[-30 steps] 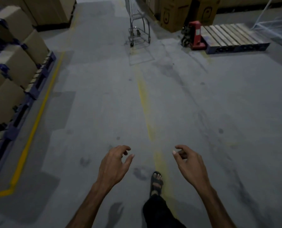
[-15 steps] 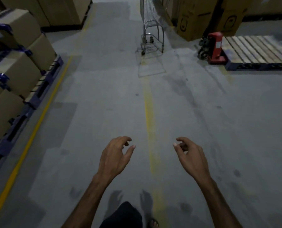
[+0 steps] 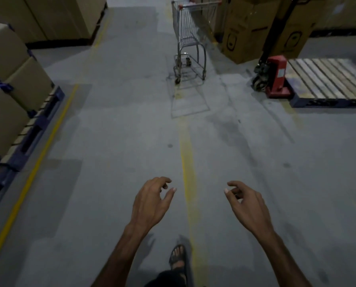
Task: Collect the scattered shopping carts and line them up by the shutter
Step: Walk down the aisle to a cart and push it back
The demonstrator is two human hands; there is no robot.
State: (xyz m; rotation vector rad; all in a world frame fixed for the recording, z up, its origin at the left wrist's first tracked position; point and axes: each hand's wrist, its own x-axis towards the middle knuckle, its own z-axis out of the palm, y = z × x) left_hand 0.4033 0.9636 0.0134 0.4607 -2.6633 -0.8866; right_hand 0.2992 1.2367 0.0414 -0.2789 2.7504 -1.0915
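Looking down from the head view, both hands are out in front, low in the frame, and neither one is holding anything. The left hand (image 3: pixel 152 200) has its fingers loosely curled with the thumb sticking out to the side — a relaxed half-spread claw over bare floor. The right hand (image 3: pixel 248 204) mirrors it, fingers bent, thumb tip pointing back toward the left one. They're apart, with the faded yellow floor line (image 3: pixel 187 162) running up between them.

The shopping cart (image 3: pixel 190 41) is well ahead, standing upright on that same line near the top of the frame, its red-tipped handle bar at the far end. Nothing touches it — hands are nowhere near.

Just right of the cart sit big cardboard boxes (image 3: pixel 247 32), and further right a red pallet jack (image 3: pixel 275 76) is pushed up against a wooden pallet (image 3: pixel 326 79). On the left, stacked cartons (image 3: pixel 9 79) sit on blue pallets (image 3: pixel 38 123) behind another yellow stripe. One sandaled foot (image 3: pixel 178 258) shows at the bottom, right by the line. No shutter can be made out here.
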